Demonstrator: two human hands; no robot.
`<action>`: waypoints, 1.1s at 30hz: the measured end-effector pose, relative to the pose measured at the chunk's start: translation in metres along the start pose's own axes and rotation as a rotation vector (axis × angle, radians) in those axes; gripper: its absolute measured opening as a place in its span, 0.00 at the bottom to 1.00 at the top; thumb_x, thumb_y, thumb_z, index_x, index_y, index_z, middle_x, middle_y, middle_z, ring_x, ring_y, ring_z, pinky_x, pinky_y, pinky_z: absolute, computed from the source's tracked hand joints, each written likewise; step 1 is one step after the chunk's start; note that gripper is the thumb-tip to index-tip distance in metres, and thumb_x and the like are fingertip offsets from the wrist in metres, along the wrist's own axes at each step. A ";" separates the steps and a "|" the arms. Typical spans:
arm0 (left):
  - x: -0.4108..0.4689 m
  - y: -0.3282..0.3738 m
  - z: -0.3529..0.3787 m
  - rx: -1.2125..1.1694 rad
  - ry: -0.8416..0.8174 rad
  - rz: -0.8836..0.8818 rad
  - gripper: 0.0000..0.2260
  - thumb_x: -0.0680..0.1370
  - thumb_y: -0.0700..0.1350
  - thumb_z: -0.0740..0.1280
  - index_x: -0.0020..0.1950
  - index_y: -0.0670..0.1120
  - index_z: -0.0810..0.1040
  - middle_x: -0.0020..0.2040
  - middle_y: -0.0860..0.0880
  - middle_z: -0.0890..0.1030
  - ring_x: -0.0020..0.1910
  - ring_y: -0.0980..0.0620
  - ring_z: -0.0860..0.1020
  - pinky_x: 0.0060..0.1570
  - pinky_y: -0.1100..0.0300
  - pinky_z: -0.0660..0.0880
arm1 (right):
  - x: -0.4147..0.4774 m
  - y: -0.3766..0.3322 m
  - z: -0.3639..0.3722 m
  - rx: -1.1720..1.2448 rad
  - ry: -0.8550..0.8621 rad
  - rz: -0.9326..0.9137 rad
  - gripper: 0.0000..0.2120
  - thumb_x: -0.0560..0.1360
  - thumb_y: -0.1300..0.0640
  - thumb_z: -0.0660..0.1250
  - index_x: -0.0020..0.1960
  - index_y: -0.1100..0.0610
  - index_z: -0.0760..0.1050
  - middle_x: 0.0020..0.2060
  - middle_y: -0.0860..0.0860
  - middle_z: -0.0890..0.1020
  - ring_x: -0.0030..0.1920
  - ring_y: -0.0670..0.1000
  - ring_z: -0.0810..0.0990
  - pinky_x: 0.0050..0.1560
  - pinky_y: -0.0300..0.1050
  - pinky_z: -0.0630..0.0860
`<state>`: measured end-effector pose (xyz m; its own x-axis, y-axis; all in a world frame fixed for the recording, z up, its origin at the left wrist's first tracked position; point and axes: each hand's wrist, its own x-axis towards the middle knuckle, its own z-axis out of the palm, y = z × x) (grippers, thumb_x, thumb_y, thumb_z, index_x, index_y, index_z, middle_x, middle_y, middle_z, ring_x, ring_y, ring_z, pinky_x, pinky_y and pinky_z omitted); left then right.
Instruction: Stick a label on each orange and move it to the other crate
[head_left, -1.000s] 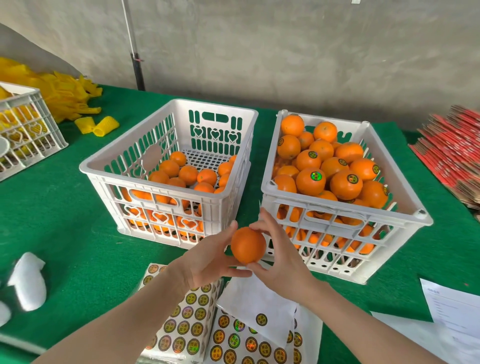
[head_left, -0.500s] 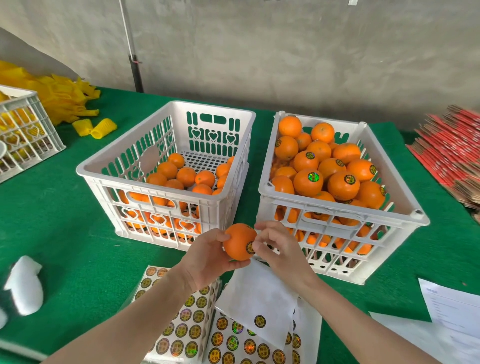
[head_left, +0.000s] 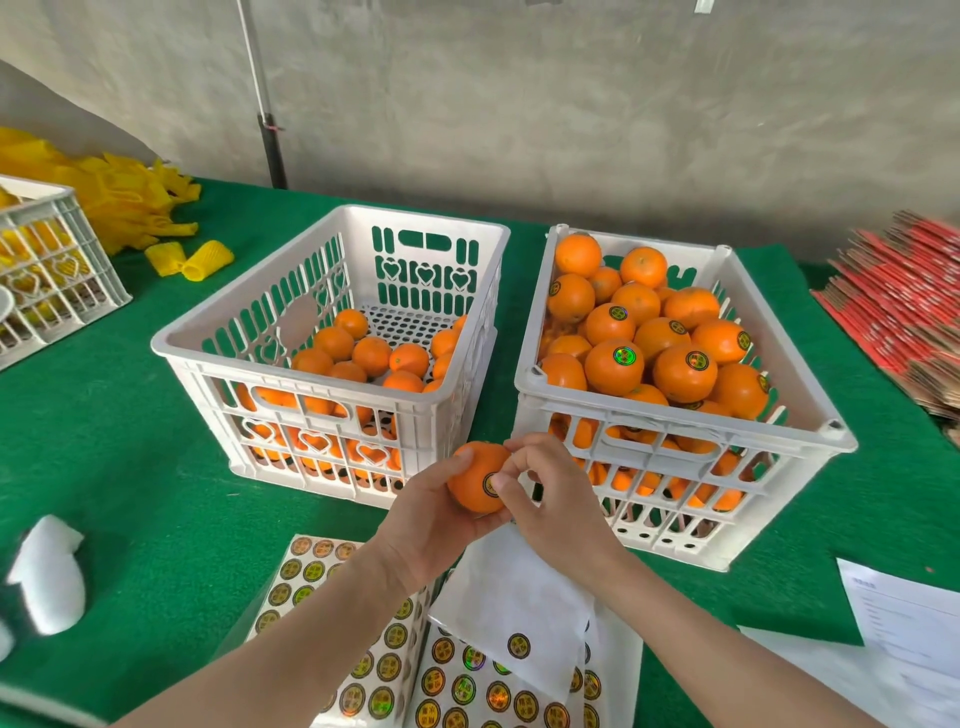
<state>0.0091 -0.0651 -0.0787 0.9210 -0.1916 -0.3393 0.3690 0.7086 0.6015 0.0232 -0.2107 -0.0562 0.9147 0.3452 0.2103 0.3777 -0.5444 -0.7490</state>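
Green tablecloth; orange within left grip and right grip, label half under thumb.

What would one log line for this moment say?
left hand: holds orange | right hand: presses label | next: likely right crate

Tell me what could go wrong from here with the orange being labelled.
1. The right hand covers part of the label with its thumb. If an edge is not pressed flat, it may peel later.
2. The right crate is already heaped above its rim, so the orange held in the left hand could roll off when added.
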 end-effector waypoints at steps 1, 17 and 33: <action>0.000 0.000 0.000 0.006 0.008 0.002 0.20 0.71 0.45 0.68 0.61 0.42 0.74 0.49 0.40 0.83 0.49 0.42 0.81 0.45 0.48 0.80 | 0.000 0.001 0.000 -0.047 0.000 -0.030 0.05 0.76 0.58 0.65 0.42 0.55 0.71 0.53 0.48 0.73 0.56 0.42 0.69 0.52 0.25 0.62; -0.022 0.016 0.008 0.113 -0.028 0.015 0.21 0.71 0.45 0.70 0.63 0.44 0.73 0.59 0.38 0.79 0.52 0.40 0.82 0.50 0.46 0.80 | -0.002 -0.012 -0.010 -0.025 0.061 -0.040 0.24 0.67 0.40 0.70 0.56 0.40 0.60 0.50 0.37 0.72 0.47 0.41 0.76 0.44 0.37 0.75; 0.019 0.100 0.065 0.518 0.098 0.438 0.10 0.81 0.48 0.60 0.55 0.49 0.79 0.48 0.51 0.85 0.56 0.46 0.80 0.57 0.49 0.75 | 0.186 0.024 -0.137 -0.322 0.507 0.189 0.30 0.68 0.61 0.71 0.68 0.56 0.64 0.63 0.59 0.67 0.61 0.61 0.71 0.60 0.50 0.71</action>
<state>0.0723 -0.0419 0.0223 0.9923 0.1186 -0.0348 -0.0005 0.2857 0.9583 0.2223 -0.2645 0.0510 0.8946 -0.1421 0.4237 0.1548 -0.7909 -0.5920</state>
